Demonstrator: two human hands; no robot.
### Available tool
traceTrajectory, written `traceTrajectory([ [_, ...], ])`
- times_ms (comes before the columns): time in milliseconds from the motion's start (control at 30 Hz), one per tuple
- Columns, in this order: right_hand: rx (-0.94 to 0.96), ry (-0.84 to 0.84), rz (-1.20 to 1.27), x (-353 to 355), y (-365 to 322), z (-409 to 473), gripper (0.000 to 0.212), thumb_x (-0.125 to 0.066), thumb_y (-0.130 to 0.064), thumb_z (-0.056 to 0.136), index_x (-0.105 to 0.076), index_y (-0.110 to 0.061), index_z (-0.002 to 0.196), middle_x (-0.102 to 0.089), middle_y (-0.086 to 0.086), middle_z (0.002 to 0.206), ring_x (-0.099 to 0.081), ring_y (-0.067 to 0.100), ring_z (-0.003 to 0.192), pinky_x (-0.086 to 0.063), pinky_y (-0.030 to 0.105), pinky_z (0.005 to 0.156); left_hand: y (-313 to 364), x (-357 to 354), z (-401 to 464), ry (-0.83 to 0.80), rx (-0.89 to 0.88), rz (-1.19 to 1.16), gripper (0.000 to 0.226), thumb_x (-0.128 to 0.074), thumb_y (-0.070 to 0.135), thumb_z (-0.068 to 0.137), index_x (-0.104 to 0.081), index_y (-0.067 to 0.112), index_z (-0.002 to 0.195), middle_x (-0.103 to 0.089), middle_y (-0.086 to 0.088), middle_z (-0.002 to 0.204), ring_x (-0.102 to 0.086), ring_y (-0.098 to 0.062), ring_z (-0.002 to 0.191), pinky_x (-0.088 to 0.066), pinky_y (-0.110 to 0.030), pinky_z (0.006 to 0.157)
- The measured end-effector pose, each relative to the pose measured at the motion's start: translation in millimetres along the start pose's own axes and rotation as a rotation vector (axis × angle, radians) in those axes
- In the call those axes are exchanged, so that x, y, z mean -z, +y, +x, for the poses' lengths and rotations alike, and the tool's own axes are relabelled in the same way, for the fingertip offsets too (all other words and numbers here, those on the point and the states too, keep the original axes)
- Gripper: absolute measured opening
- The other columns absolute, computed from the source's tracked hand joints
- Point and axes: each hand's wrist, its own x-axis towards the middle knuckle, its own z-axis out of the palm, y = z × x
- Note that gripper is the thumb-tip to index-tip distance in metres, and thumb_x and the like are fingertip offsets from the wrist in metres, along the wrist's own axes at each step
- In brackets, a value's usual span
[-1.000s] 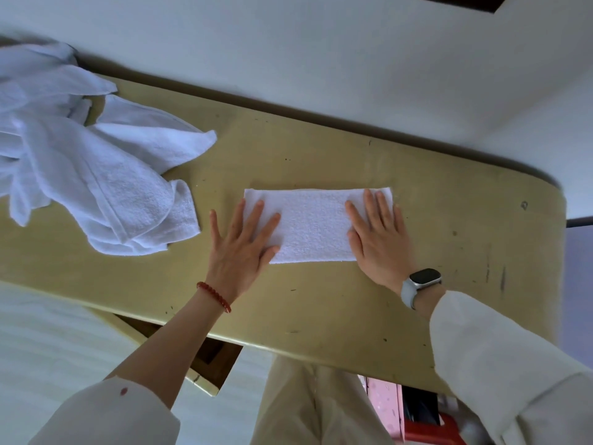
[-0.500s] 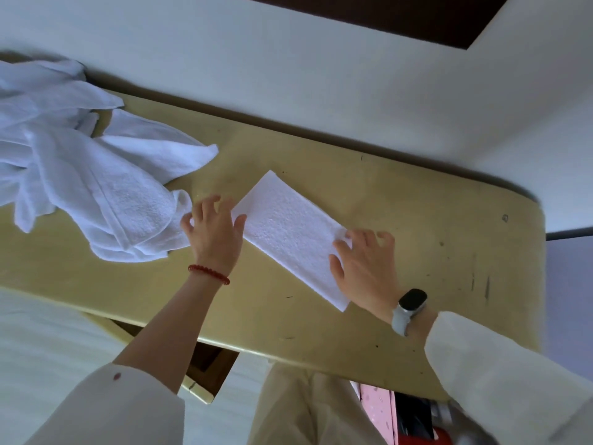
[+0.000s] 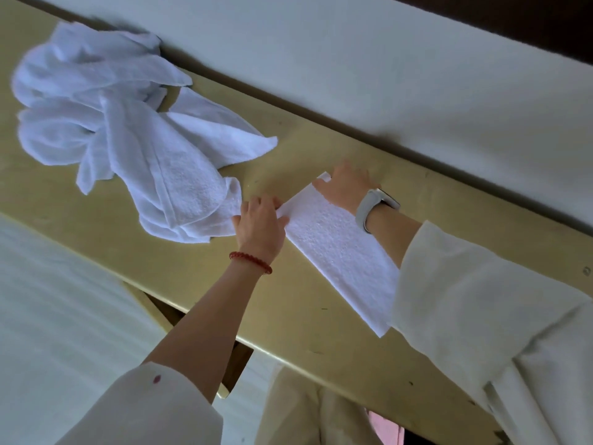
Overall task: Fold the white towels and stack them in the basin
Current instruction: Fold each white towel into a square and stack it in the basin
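On our yellow wooden worktop [image 3: 321, 319], we turned the folded white towel strip [image 3: 337, 252]; left hand [image 3: 260, 224] and right hand [image 3: 345, 187] fingers now pinch its far end, ready to fold again.

You get soft, even, slightly cool daylight, no glare; a dark shadow lines the table's [image 3: 96, 239] far edge, and motion blur softens everything.

1. Left hand [image 3: 260, 227] reaches forward on a bare forearm, palm down, fingers curled at the far end.
2. Right hand [image 3: 345, 189] stretches farther, palm down; its fingers are blurred.
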Motion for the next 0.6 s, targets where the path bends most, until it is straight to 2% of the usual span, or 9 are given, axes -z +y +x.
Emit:
traceTrajectory([
  [33, 0.004, -0.024, 0.009, 2, -2, 4, 0.026, -0.044, -0.034, 0.089, -0.05, -0.009, 0.087, -0.051, 0.009, 0.089, -0.048, 0.028, 0.085, -0.044, 0.036, 0.077, 2, 2, 1, -0.022, 0.01, -0.013, 0.027, -0.056, 0.022, 0.089, -0.053, 0.014, 0.114, -0.05, -0.007, 0.119, -0.041, -0.025, 0.115, -0.032, -0.038, 0.094],
  [100, 0.043, -0.066, 0.08, 6, -5, 8, 0.029, -0.046, -0.024, 0.088, -0.04, -0.01, 0.062, -0.041, 0.004, 0.064, -0.039, 0.02, 0.059, -0.037, 0.027, 0.055, 5, 5, 3, -0.053, 0.024, -0.023, 0.027, -0.056, 0.02, 0.089, -0.051, 0.012, 0.114, -0.049, -0.007, 0.12, -0.042, -0.025, 0.115, -0.033, -0.039, 0.094],
  [167, 0.125, -0.085, 0.161, 10, -3, 8, 0.036, -0.051, -0.016, 0.086, -0.032, -0.013, 0.056, -0.031, 0.001, 0.055, -0.03, 0.016, 0.051, -0.027, 0.025, 0.05, 7, 7, 7, -0.082, 0.034, -0.02, 0.027, -0.056, 0.02, 0.089, -0.051, 0.012, 0.114, -0.049, -0.006, 0.12, -0.043, -0.024, 0.115, -0.033, -0.039, 0.094],
  [233, 0.231, -0.085, 0.191, 15, 1, 7, 0.021, -0.052, -0.008, 0.084, -0.042, -0.012, 0.066, -0.035, -0.001, 0.059, -0.035, 0.016, 0.059, -0.03, 0.025, 0.054, 8, 10, 10, -0.125, 0.043, -0.009, 0.028, -0.056, 0.02, 0.088, -0.05, 0.011, 0.114, -0.049, -0.006, 0.12, -0.044, -0.024, 0.115, -0.034, -0.038, 0.094],
  [267, 0.286, -0.098, 0.195, 18, 3, 7, 0.008, -0.052, -0.005, 0.084, -0.051, -0.01, 0.078, -0.041, -0.002, 0.065, -0.039, 0.016, 0.065, -0.032, 0.021, 0.056, 8, 11, 13, -0.146, 0.039, -0.008, 0.029, -0.056, 0.02, 0.088, -0.05, 0.01, 0.114, -0.049, -0.007, 0.12, -0.045, -0.025, 0.114, -0.035, -0.038, 0.093],
  [367, 0.414, -0.148, 0.188, 26, 11, 4, 0.027, -0.049, -0.003, 0.087, -0.057, -0.007, 0.113, -0.053, 0.002, 0.09, -0.047, 0.014, 0.079, -0.034, 0.01, 0.059, 9, 13, 16, -0.186, 0.012, -0.036, 0.028, -0.057, 0.017, 0.088, -0.051, 0.003, 0.111, -0.046, -0.014, 0.12, -0.048, -0.029, 0.109, -0.041, -0.035, 0.092],
  [467, 0.454, -0.119, 0.215, 28, 15, 1, 0.028, -0.047, -0.001, 0.089, -0.058, -0.007, 0.114, -0.057, 0.005, 0.093, -0.052, 0.017, 0.078, -0.041, 0.018, 0.063, 10, 12, 17, -0.218, 0.021, -0.071, 0.027, -0.057, 0.012, 0.088, -0.051, 0.0, 0.111, -0.042, -0.017, 0.122, -0.047, -0.03, 0.109, -0.04, -0.034, 0.094],
  [533, 0.44, -0.131, 0.25, 28, 17, -1, 0.028, -0.045, 0.0, 0.09, -0.057, -0.005, 0.114, -0.058, 0.004, 0.086, -0.055, 0.015, 0.067, -0.047, 0.022, 0.061, 10, 12, 18, -0.226, 0.024, -0.078, 0.024, -0.056, 0.011, 0.088, -0.053, 0.0, 0.109, -0.044, -0.016, 0.121, -0.047, -0.029, 0.11, -0.04, -0.034, 0.094],
  [600, 0.434, -0.156, 0.285, 26, 18, -1, 0.03, -0.044, -0.002, 0.09, -0.056, -0.007, 0.117, -0.056, -0.003, 0.075, -0.055, 0.005, 0.054, -0.047, 0.014, 0.049, 8, 13, 20, -0.216, 0.015, -0.072, 0.02, -0.057, 0.012, 0.087, -0.054, 0.003, 0.104, -0.053, -0.014, 0.115, -0.049, -0.027, 0.107, -0.043, -0.033, 0.088],
])
